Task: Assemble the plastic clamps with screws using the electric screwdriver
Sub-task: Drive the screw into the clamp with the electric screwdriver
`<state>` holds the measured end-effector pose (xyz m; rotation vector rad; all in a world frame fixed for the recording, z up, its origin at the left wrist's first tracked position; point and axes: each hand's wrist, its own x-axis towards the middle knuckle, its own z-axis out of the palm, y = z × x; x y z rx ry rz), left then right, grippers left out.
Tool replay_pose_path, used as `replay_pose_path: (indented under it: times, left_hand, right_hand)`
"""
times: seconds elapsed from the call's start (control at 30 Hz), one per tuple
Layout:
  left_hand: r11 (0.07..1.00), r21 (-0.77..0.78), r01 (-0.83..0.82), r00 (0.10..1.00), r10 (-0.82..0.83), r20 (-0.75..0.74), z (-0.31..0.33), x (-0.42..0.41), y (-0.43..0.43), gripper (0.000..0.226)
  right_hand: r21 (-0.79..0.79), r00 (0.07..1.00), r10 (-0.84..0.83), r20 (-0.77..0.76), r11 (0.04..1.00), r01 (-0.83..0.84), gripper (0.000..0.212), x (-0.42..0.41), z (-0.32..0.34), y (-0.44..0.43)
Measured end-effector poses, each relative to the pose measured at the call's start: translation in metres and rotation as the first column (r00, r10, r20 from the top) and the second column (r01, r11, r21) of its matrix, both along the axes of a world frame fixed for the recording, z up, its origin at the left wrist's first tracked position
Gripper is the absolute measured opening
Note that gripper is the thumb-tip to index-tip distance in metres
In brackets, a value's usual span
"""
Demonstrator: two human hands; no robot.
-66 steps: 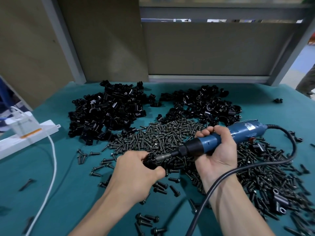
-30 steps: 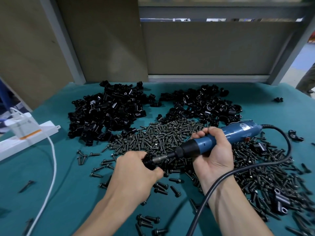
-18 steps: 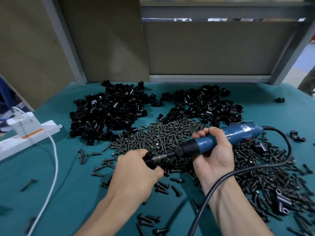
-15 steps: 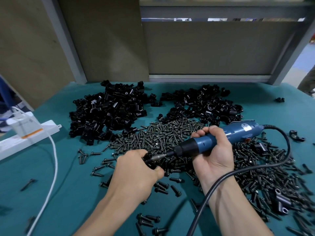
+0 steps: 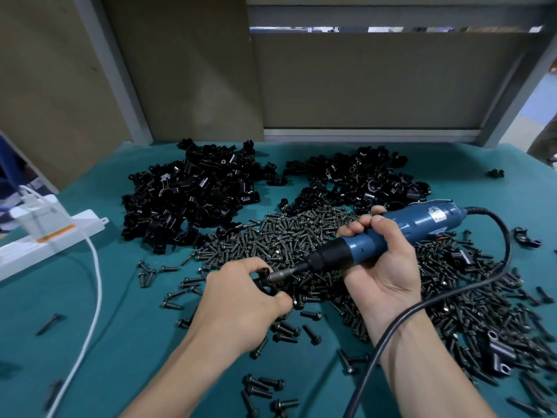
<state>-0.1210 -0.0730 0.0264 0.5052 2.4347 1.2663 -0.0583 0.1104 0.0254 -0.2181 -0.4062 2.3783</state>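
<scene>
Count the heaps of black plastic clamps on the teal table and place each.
2. One heap of black plastic clamps lies far left; the other heap lies far centre-right, behind the blue electric screwdriver. Single clamps may hide among the dark metal screws.

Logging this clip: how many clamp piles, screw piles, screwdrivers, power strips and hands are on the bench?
Clamp piles: 2
Screw pile: 1
Screwdriver: 1
Power strip: 1
Hands: 2, left hand on a clamp, right hand on the screwdriver
Total: 7
Loose screws are too many to count.
</scene>
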Motion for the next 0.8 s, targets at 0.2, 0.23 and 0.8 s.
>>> replay_pose_path:
  times: [0.2, 0.23, 0.8]
  left_hand:
    - [0.996, 0.032, 0.086, 0.995, -0.087, 0.050, 0.000, -0.005, -0.002, 0.015]
    - [0.994, 0.053, 0.095, 0.992, -0.099, 0.083, 0.000, -0.008, -0.004, 0.014]
    - [0.656, 0.618, -0.433, 0.827, 0.017, 0.562, 0.011, -0.031, -0.016, 0.019]
  right_hand:
    - [-0.064, 0.999, 0.000, 0.038, 0.998, 0.002, 0.018, 0.004, 0.003, 0.005]
    - [-0.075, 0.999, -0.011, 0.043, 0.997, 0.014, 0.016, 0.006, 0.005, 0.007]
    - [0.675, 0.347, -0.610, 0.713, 0.462, -0.575, 0.051, -0.031, 0.038, 0.033]
